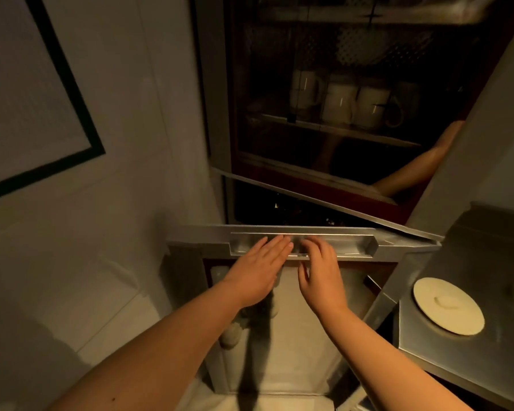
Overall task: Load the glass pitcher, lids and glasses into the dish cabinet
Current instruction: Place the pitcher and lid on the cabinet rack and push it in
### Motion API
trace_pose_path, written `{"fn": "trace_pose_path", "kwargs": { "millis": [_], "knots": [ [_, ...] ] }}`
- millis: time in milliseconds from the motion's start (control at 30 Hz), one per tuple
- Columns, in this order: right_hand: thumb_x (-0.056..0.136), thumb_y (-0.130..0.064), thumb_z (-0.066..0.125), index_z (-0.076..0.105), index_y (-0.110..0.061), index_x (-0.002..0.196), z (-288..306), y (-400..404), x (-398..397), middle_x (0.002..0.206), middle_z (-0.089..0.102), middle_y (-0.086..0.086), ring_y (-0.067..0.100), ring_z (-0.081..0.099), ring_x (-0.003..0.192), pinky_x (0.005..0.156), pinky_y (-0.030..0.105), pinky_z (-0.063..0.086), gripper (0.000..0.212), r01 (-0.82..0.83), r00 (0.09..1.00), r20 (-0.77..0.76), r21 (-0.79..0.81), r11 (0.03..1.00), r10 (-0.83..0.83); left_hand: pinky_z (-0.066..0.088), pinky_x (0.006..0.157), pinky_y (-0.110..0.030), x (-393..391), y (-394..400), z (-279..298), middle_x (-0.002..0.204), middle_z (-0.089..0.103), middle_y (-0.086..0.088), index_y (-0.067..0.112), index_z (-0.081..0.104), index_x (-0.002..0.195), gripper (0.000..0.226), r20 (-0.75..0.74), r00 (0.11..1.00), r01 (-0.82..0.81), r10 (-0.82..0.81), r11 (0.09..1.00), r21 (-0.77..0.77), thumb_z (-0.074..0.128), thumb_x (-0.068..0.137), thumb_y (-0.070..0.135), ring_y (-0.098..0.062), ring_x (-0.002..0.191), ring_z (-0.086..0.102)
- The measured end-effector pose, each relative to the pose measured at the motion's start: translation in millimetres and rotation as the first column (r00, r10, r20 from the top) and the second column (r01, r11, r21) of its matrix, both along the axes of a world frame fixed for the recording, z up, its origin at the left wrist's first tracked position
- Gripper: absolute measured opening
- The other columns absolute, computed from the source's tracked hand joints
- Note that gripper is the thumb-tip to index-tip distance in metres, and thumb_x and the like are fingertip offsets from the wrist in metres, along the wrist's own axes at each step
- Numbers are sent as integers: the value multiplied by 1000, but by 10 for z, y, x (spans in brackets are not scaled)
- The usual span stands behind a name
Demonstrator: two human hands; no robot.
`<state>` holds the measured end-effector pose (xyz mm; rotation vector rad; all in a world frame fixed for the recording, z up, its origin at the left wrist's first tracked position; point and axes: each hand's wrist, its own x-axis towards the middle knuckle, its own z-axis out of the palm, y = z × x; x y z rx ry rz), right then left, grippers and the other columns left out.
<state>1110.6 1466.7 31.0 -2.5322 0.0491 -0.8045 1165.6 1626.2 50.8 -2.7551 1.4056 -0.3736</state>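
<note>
Dish cabinet (217, 120): I see it straight ahead, a tall unit with a dull brushed-metal frame and a dark, reddish-edged interior; its upper glass door (324, 185) stands ajar, swung out toward me.
Lower door (303, 321): a pale flat panel below my hands, topped by a long recessed metal handle trough (339, 243) with angled ends.
Left hand (257, 272): palm down, fingers (275, 243) straight and close together, tips resting in the trough.
Right hand (321, 275): just beside the left, fingers (310, 247) slightly bent and a little apart, tips at the trough's edge, thumb hanging below; I cannot tell whether they hook the lip.
Mugs (339, 102): a row of cream ceramic mugs with loop handles on the upper shelf, seen dimly behind the glass.
Basket (368, 43): a lattice-patterned shape above the mugs, blurred.
Reflection (422, 161): an arm mirrored in the glass door.
Lid (448, 305): a round cream lid with a low central knob, lying flat on the metal tabletop (428, 345) to my right, well apart from the hands.
Obstruction: the tabletop's corner sits close to the lower door's right edge.
Wall (116, 114): pale and smooth on the left, bearing a dark-framed panel (27, 99).
Pitcher and glasses: I cannot make them out.
</note>
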Motion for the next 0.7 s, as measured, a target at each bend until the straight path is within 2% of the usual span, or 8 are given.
{"fn": "trace_pose_path", "kwargs": {
  "millis": [100, 200, 300, 367, 467, 567, 633, 700],
  "knots": [
    [87, -13, 60, 39, -11, 139, 59, 72, -8, 145, 36, 7, 21, 29, 137, 112, 34, 27, 56, 49, 999, -14, -43, 998, -49, -15, 113, -33, 14, 18, 135, 157, -16, -4, 15, -12, 148, 66, 39, 999, 13, -13, 1000, 15, 32, 101, 30, -16, 142, -20],
    [92, -19, 54, 35, -9, 143, 100, 62, 4, 149, 33, 9, 21, 22, 141, 115, 33, 18, 56, 79, 992, -88, -92, 993, -87, -11, 113, -31, 82, -63, 270, 159, -8, -4, 13, -4, 150, 65, 0, 999, 42, -42, 999, 12, 32, 101, 35, -16, 145, -11],
    [86, -9, 58, 41, -7, 139, 94, 61, -28, 144, 40, 10, 22, 27, 139, 115, 38, 22, 55, 105, 990, -82, -96, 990, -113, -5, 114, -28, 133, -110, 321, 159, 1, -6, 11, 2, 151, 64, -76, 988, 138, -134, 989, 47, 33, 100, 35, -17, 146, 0],
    [82, -4, 58, 45, -9, 137, 60, 103, -60, 142, 43, 8, 20, 30, 138, 114, 36, 23, 56, 140, 988, -63, -51, 989, -143, -1, 115, -28, 146, -96, 310, 159, 4, -8, 10, 4, 151, 63, -100, 976, 200, -195, 979, 48, 33, 100, 33, -18, 146, 5],
    [82, -2, 59, 49, -11, 132, 39, 158, -79, 137, 48, 6, 17, 34, 134, 111, 29, 20, 52, 202, 979, -18, -12, 979, -202, 6, 116, -28, 171, -62, 342, 159, 9, -7, 10, 9, 151, 60, -132, 953, 276, -272, 961, 10, 32, 100, 32, -17, 145, 10],
    [84, 0, 58, 56, -8, 124, 24, 222, -93, 127, 55, 7, 19, 42, 127, 108, 32, 27, 41, 255, 965, 53, 46, 966, -257, 14, 115, -30, 231, -33, 444, 157, 20, -8, 10, 18, 150, 58, -157, 907, 395, -392, 919, -8, 35, 99, 32, -17, 143, 19],
    [87, -3, 56, 58, -8, 120, 15, 270, -107, 122, 58, 8, 18, 44, 124, 106, 35, 31, 33, 286, 951, 100, 72, 955, -292, 13, 115, -28, 284, -17, 515, 156, 24, -7, 11, 23, 149, 56, -164, 865, 481, -474, 877, 2, 35, 99, 33, -16, 142, 22],
    [89, -6, 54, 59, -9, 117, 6, 303, -136, 120, 58, 6, 10, 41, 122, 105, 32, 31, 29, 320, 936, 125, 87, 944, -329, 13, 114, -26, 324, -10, 541, 155, 25, -5, 13, 24, 149, 54, -168, 827, 545, -537, 839, -1, 34, 100, 32, -15, 142, 23]
  ]
}}
